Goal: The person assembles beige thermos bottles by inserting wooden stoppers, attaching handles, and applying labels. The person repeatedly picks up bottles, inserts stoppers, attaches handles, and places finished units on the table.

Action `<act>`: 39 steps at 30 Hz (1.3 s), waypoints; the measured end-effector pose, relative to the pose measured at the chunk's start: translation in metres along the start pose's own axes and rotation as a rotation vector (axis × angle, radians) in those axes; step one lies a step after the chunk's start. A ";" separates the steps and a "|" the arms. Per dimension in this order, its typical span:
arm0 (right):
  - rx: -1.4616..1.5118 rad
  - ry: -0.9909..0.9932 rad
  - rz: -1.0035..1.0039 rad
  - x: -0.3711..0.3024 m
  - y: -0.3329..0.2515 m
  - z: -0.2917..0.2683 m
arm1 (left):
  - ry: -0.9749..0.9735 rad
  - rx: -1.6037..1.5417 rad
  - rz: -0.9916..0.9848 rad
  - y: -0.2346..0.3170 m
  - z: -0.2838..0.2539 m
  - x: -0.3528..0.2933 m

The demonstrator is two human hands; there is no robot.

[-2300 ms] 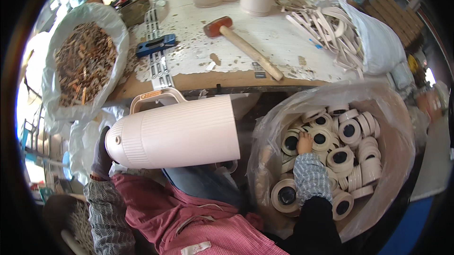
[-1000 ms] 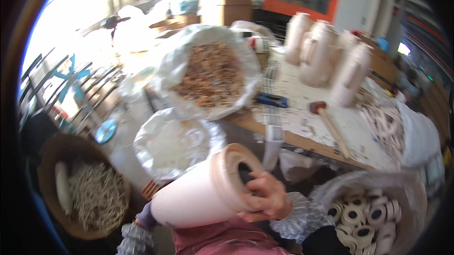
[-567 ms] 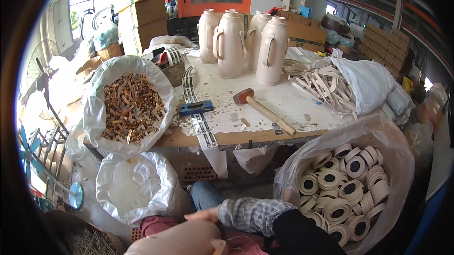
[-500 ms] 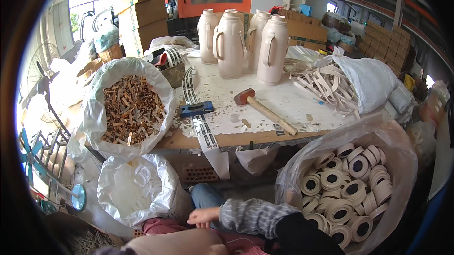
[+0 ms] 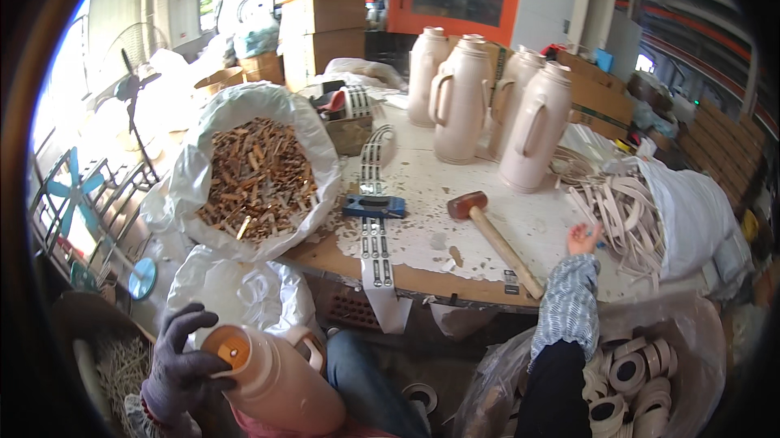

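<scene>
We grip the pink flask body [image 5: 280,377] on our lap, left hand [image 5: 180,365] fingers wrapped on its open end, right hand [image 5: 583,238] fingers loosely curled near the plastic strips [image 5: 626,214] on the worktop [image 5: 422,223], probably fetching one next.

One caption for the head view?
Gloved left hand grips a flask body; right hand reaches for plastic strips.

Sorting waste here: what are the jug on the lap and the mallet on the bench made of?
The jug looks like moulded plastic: matte pinkish-beige, ribbed, seamless. The mallet seems to have a dark reddish rubber head and a pale, unpainted wooden handle, judging by the grain-like tone.
</scene>
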State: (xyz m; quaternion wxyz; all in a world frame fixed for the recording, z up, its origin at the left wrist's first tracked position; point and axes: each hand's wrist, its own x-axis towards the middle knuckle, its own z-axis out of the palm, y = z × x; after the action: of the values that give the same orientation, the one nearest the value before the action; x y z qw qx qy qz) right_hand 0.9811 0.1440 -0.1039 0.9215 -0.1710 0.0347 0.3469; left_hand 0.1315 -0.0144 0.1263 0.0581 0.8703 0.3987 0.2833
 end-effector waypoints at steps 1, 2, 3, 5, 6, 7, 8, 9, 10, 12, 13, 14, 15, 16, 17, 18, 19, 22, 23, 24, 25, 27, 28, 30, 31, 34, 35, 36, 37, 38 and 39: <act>-0.069 0.058 -0.100 -0.003 -0.004 0.004 | 0.054 0.066 0.006 -0.001 0.002 0.000; -0.053 -0.053 -0.183 -0.012 -0.001 0.013 | 0.098 0.046 0.053 -0.001 0.005 0.000; -0.023 -0.057 -0.277 -0.028 0.001 0.028 | 0.096 -0.008 0.053 0.001 0.008 -0.001; -0.378 -0.214 -0.399 -0.080 0.015 0.069 | 0.140 -0.100 0.111 0.008 0.017 -0.003; -0.695 -0.268 -0.384 -0.113 0.028 0.091 | 0.174 0.036 0.148 0.014 0.024 -0.006; -0.983 -0.384 -0.387 -0.151 0.045 0.111 | 0.158 0.065 0.159 0.021 0.027 -0.010; -1.243 -0.522 -0.284 -0.191 0.062 0.131 | 0.060 0.095 0.242 0.029 0.030 -0.015; -1.431 -0.728 -0.188 -0.232 0.082 0.147 | -0.022 0.118 0.304 0.037 0.030 -0.020; -1.535 -0.934 -0.136 -0.276 0.105 0.157 | -0.134 0.100 0.343 0.044 0.027 -0.026; -1.388 -1.358 0.237 -0.354 0.143 0.176 | -0.287 -0.247 0.425 0.048 0.017 -0.026; -1.160 -1.520 0.563 -0.390 0.155 0.184 | -0.186 -0.487 0.405 0.047 0.015 -0.021; -0.948 -1.642 0.686 -0.423 0.168 0.189 | -0.057 -0.553 0.378 0.041 0.011 -0.014; -0.733 -1.756 0.781 -0.452 0.181 0.195 | 0.189 -0.503 0.299 0.038 0.012 -0.006; -0.584 -1.783 0.871 -0.479 0.194 0.198 | 0.232 -0.308 0.167 0.031 0.013 0.004; -0.467 -1.799 0.966 -0.502 0.206 0.198 | 0.343 -0.272 0.102 0.023 0.019 0.014; -0.295 -1.719 1.098 -0.524 0.215 0.195 | 0.360 -0.384 0.063 0.016 0.025 0.024; -0.119 -1.640 1.238 -0.539 0.224 0.191 | 0.337 -0.601 -0.055 0.015 0.029 0.026; -0.075 -1.495 1.166 -0.555 0.244 0.170 | 0.228 -1.365 -0.390 0.015 0.035 0.016; -0.285 -1.412 0.999 -0.555 0.246 0.160 | 0.230 -1.237 -0.595 0.017 0.038 0.008; -0.417 -1.285 0.907 -0.555 0.250 0.149 | 0.280 -1.197 -0.604 0.015 0.040 0.001; -0.285 -1.126 1.096 -0.553 0.253 0.139 | 0.351 -1.164 -0.617 0.014 0.041 -0.006; 0.126 -1.112 1.251 -0.546 0.255 0.125 | 0.440 -0.754 -0.391 -0.007 0.050 -0.002; 0.202 -1.183 1.288 -0.544 0.256 0.119 | 0.391 -0.717 -0.291 -0.017 0.059 0.005; 0.582 -1.313 1.374 -0.541 0.259 0.114 | 0.180 -0.814 -0.261 -0.032 0.073 0.020; 0.618 -1.315 1.380 -0.544 0.258 0.112 | 0.049 -0.933 -0.310 -0.034 0.080 0.025; 0.523 -1.378 1.393 -0.545 0.260 0.112 | -0.133 -1.344 -0.567 -0.024 0.082 0.036; 0.196 -1.141 1.110 -0.551 0.253 0.107 | -0.050 -1.370 -0.607 -0.017 0.077 0.036; -0.087 -1.092 0.911 -0.552 0.254 0.106 | 0.015 -1.233 -0.715 -0.010 0.072 0.033; -0.316 -0.943 0.725 -0.554 0.250 0.101 | 0.026 -1.185 -0.738 -0.001 0.064 0.026; -0.413 -0.915 0.799 -0.559 0.249 0.097 | -0.012 -1.113 -0.870 0.007 0.058 0.018; -0.415 -0.953 0.871 -0.562 0.248 0.092 | -0.011 -1.109 -0.905 0.013 0.054 0.009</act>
State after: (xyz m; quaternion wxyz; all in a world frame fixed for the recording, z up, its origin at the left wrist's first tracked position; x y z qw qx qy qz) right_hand 0.3892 -0.0039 0.0126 0.5606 -0.1431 -0.3767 0.7234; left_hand 0.1743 -0.0101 0.0896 0.6058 0.4634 0.5176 0.3878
